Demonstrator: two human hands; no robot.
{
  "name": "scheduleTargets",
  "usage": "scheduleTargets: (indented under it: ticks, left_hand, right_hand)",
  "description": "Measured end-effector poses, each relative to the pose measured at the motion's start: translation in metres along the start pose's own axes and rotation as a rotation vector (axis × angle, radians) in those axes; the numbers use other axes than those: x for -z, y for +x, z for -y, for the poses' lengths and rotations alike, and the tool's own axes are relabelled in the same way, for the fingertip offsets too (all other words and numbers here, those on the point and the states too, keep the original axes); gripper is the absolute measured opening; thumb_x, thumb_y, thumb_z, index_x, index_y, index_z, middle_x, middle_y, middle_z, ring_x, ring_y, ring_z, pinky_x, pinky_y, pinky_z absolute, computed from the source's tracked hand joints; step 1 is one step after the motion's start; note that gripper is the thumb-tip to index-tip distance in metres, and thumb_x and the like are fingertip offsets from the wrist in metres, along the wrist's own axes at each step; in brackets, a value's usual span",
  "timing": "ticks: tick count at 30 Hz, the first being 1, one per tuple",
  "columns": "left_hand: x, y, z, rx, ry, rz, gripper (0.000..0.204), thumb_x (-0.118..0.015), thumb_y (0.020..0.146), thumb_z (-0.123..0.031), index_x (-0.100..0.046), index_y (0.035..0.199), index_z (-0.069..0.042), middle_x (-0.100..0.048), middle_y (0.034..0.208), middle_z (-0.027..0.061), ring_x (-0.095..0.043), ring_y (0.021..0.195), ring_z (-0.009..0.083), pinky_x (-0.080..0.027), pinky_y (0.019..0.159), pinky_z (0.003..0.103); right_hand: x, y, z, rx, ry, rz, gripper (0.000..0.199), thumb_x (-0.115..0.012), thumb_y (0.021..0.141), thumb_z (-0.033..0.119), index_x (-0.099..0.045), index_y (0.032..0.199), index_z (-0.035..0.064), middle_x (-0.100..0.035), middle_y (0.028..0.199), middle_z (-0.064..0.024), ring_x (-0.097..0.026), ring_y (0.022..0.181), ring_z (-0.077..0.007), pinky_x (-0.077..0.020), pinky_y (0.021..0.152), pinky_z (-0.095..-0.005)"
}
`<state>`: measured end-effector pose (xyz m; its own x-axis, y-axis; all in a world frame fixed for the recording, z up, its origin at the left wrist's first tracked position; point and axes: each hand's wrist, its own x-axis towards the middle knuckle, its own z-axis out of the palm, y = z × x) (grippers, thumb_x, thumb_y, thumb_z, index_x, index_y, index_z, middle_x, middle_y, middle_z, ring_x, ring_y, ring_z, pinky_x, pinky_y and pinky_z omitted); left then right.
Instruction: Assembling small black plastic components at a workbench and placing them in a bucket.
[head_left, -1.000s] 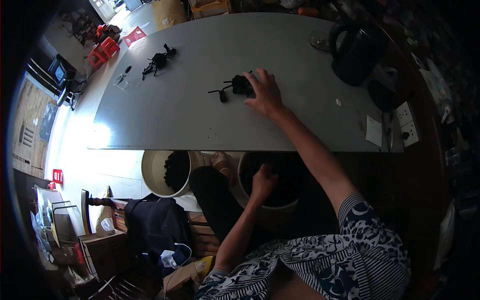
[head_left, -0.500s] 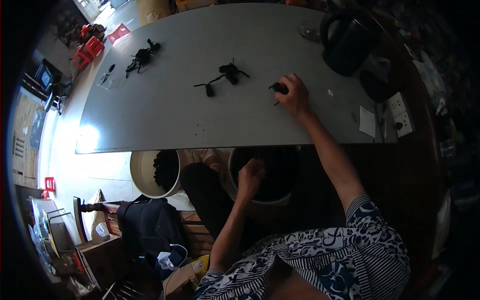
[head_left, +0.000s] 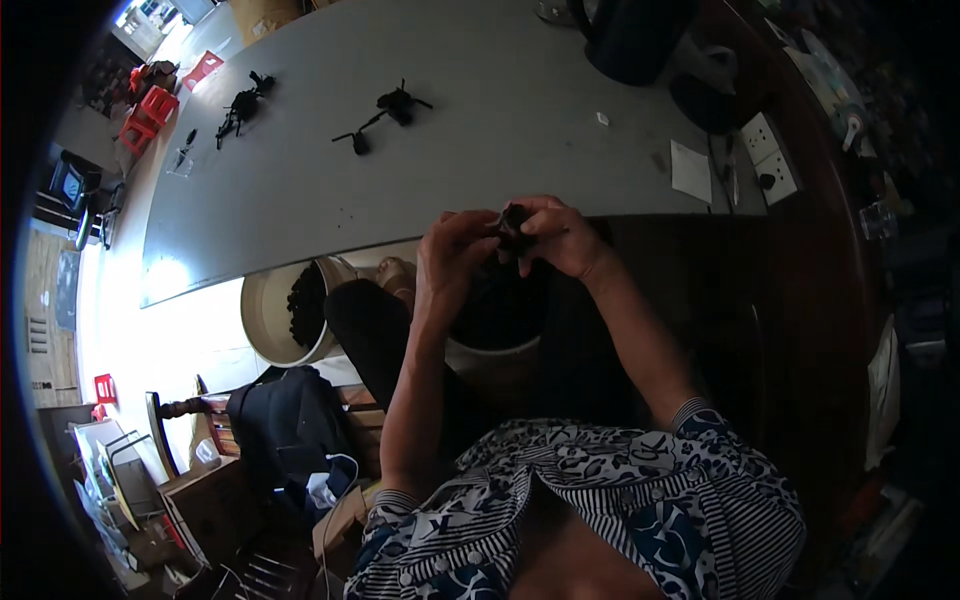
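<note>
A small black piece (head_left: 513, 222), too dark to tell its kind, is pinched between my two hands at the table's near edge. My right hand (head_left: 566, 242) grips it from the right with thumb and fingers. From the left, the fingertips of my left hand (head_left: 445, 258) close on its other side. Under my hands is a white-rimmed bucket (head_left: 488, 350) with a dark inside, its contents hard to make out. On the grey table (head_left: 300, 190) lie a spindly black part (head_left: 398, 103), a smaller one (head_left: 360, 143) and a black cluster (head_left: 240, 108) farther left.
Another cream bucket (head_left: 258, 315) with black pieces stands left of my legs. A dark kettle (head_left: 635, 40) stands at the table's far right, near a paper slip (head_left: 691, 170) and a socket strip (head_left: 770, 158). Dark bag (head_left: 290, 425) lies on the wooden bench at left.
My right hand has come back from the tabletop with the black piece. My left hand has risen from over the bucket to meet it. The view has shifted somewhat.
</note>
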<state>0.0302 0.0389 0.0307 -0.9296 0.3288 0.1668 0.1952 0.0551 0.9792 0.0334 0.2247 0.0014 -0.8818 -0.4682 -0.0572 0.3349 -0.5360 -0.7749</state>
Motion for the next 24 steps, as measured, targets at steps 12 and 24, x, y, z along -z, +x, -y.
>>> scheduleTargets:
  ticks: [12,24]
  left_hand:
    - [-0.018,-0.036,0.008,0.106,-0.211,-0.205,0.008,-0.057,0.077,0.001,-0.056,0.085,0.002,-0.057,0.069,0.0053,-0.056,0.062,0.01,-0.044,0.056,0.022]
    - [-0.037,-0.064,-0.008,-0.357,0.51,-0.364,0.017,-0.065,0.07,0.003,-0.057,0.086,0.001,-0.055,0.077,0.0049,-0.058,0.071,0.0107,-0.046,0.061,0.023]
  right_hand:
    - [-0.017,-0.049,-0.039,0.393,0.029,-0.515,0.025,-0.051,0.07,0.004,-0.056,0.094,0.0009,-0.058,0.084,-0.0069,-0.057,0.075,-0.0167,-0.0477,0.08,-0.0357]
    - [-0.075,-0.04,-0.041,0.569,-0.297,-0.569,0.009,-0.063,0.078,0.009,-0.057,0.077,0.0025,-0.052,0.067,0.0008,-0.044,0.057,-0.0049,-0.0353,0.054,-0.0183]
